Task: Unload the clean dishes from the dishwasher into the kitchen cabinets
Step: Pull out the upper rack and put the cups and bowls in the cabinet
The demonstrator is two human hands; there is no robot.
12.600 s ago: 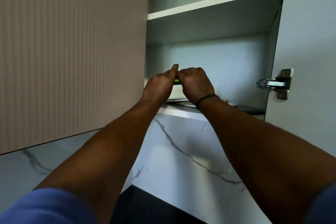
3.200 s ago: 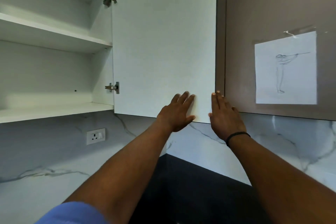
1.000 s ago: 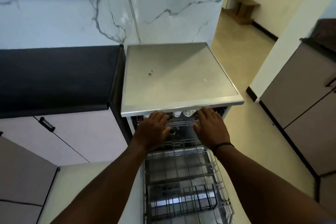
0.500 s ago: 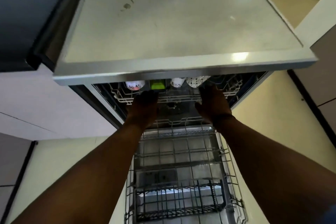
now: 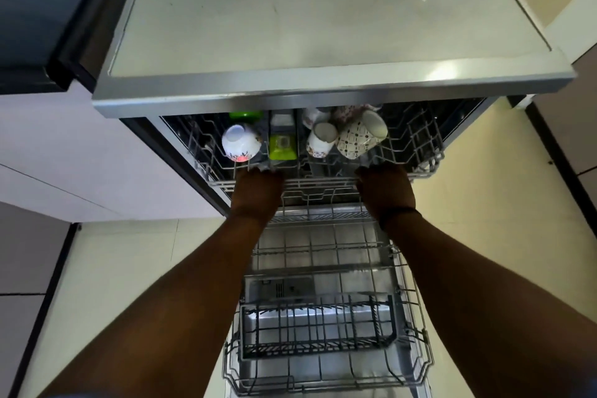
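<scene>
The dishwasher (image 5: 323, 87) stands open below me. Its upper wire rack (image 5: 416, 152) is partly pulled out. My left hand (image 5: 256, 192) and my right hand (image 5: 384, 192) both grip the rack's front rail, fingers curled over it. In the rack sit a white bowl with a floral rim (image 5: 240, 142), a green container (image 5: 283, 146), a second green item (image 5: 245, 115) behind the bowl, a small white cup (image 5: 321, 139) and a patterned mug (image 5: 361, 134). The lower rack (image 5: 323, 317) is pulled out over the door and holds only a dark wire basket (image 5: 318, 329).
A dark countertop (image 5: 42, 10) adjoins the dishwasher on the left, with pale cabinet fronts (image 5: 80, 152) beneath it. Cream floor tiles (image 5: 478, 203) lie on both sides. More cabinets (image 5: 571, 126) stand at the right edge.
The upper rack has slid outward with both hands on its front rail. The bowl, green container and mugs have come out from under the dishwasher top. The view has moved closer.
</scene>
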